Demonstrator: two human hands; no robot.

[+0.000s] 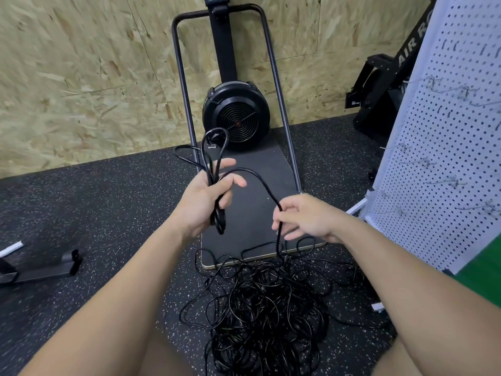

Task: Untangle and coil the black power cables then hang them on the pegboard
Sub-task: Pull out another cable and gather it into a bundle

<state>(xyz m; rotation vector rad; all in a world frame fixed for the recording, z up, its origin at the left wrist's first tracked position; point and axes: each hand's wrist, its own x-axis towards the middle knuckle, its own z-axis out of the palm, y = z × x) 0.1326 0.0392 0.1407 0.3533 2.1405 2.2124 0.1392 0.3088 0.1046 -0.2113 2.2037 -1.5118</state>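
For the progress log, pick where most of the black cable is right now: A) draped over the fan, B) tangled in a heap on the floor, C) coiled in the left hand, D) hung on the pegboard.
B: the tangled heap lies on the floor, while the left hand grips only a few loops.

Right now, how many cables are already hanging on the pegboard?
0. The pegboard hooks look bare. One partial coil is in the left hand; the rest lie tangled on the floor.
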